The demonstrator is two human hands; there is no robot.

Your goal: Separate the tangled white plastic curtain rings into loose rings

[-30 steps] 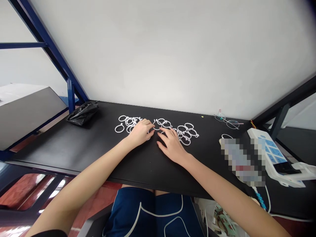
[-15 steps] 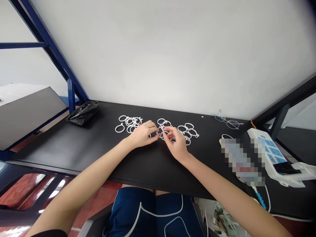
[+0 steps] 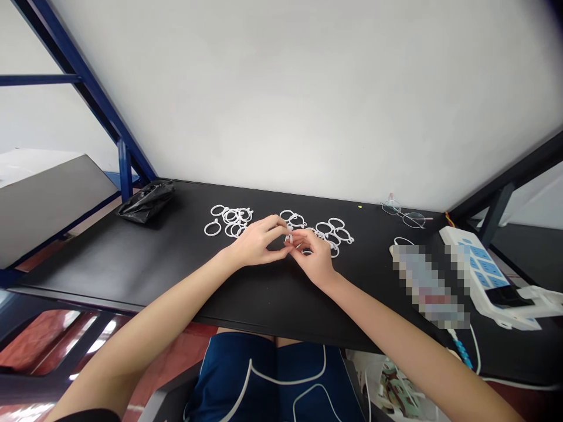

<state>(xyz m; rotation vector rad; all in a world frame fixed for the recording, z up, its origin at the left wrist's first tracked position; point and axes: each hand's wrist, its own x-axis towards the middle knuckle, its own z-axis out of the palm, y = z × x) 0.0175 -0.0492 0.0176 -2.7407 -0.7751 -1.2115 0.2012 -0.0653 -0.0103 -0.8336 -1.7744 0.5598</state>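
Observation:
My left hand and my right hand meet over the middle of the black table. Pinched between the fingertips of both is a small white curtain ring, mostly covered by the fingers. To the left lies a loose pile of white curtain rings, each with a small eyelet, one ring a little apart. More rings are spread beyond and to the right of my right hand, which hides some of them. Two overlapping rings lie just past my fingertips.
A crumpled black plastic bag lies at the back left. Eyeglasses rest near the wall at right. A blurred phone with a charging cable and a white power strip occupy the right side. Blue metal frame bars rise at left.
My hands have come together, the left moving slightly right, so that their fingertips now meet around the small ring. The rings on the table lie as before.

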